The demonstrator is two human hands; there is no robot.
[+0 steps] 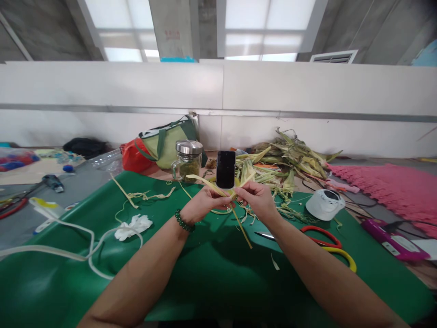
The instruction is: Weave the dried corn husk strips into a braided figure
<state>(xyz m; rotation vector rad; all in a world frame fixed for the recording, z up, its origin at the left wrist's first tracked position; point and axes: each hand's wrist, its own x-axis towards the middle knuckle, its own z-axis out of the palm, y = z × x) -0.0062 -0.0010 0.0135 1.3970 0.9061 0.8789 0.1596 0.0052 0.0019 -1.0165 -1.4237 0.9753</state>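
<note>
Pale yellow corn husk strips spread out in a V between my two hands, above the green mat. My left hand, with a dark green bead bracelet at the wrist, pinches the left side of the husk. On the right side, my right hand pinches the husk between thumb and fingers. A thin straw-coloured stem slants down from where the hands meet. Just behind the hands stands a dark-screened phone. Scissors with red and yellow handles lie under my right forearm.
A glass jar with a metal lid stands behind my left hand, beside a green bag. Husks are heaped at the back right. A white container, purple power strip, crumpled tissue and white cable lie around.
</note>
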